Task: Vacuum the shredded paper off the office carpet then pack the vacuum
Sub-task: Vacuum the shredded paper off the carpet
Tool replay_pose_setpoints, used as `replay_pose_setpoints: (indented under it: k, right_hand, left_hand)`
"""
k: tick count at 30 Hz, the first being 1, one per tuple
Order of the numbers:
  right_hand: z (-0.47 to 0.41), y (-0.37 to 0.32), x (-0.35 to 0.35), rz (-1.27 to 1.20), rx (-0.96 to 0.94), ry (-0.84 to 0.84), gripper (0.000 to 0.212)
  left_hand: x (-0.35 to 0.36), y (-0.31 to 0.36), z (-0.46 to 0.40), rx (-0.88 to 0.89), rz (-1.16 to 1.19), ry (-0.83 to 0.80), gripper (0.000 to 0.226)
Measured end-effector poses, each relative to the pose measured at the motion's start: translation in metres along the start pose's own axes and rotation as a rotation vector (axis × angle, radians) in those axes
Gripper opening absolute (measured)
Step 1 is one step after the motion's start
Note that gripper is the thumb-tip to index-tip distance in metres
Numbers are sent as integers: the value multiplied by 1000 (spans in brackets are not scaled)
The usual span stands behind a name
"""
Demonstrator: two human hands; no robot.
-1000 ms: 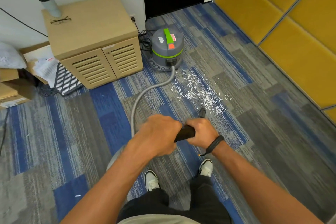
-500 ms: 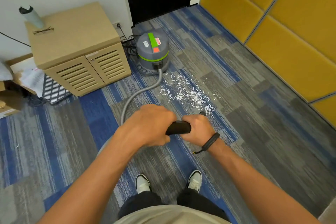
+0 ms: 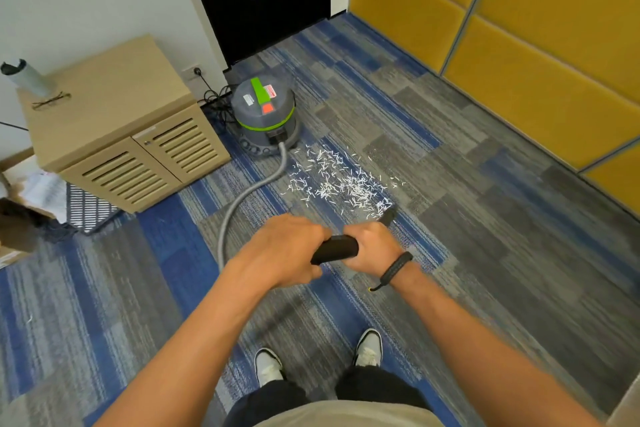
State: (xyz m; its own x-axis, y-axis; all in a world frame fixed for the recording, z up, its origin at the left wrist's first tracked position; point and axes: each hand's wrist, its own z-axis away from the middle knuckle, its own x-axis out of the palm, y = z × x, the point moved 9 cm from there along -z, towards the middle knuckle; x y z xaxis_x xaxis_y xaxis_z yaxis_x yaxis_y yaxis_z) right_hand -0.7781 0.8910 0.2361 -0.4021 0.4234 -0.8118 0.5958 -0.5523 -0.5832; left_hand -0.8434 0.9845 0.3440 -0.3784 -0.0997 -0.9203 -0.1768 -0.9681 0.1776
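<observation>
Both hands are wrapped around the black wand handle (image 3: 335, 248): the left hand (image 3: 282, 251) is closed over its near end, the right hand (image 3: 372, 245) is curled round the part farther forward. The nozzle tip (image 3: 388, 216) is seen just past the right hand, at the near edge of the shredded paper (image 3: 341, 180) scattered on the striped carpet (image 3: 485, 218). A grey hose (image 3: 242, 198) is curved back to the grey-and-green vacuum canister (image 3: 265, 114), which is stood beside a wooden cabinet (image 3: 117, 135).
</observation>
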Motion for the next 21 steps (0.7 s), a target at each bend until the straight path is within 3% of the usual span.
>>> replay_pose_setpoints:
  k: [8,12,16,21]
  right_hand:
    - [1,-3,1,-20,-56,-21,19]
    - [9,-9,-12,-73,-116,39,22]
    - [22,-7,-21,-105,-124,68,13]
    - [42,2,-25,-91,-138,100,19]
  left_hand:
    - [0,5,6,-81,-23,-49,49]
    - [-9,21,9,-81,-79,-30,45]
    - [-14,36,9,-82,-105,-28,43]
    - [-6,53,11,-85,-74,-50,44]
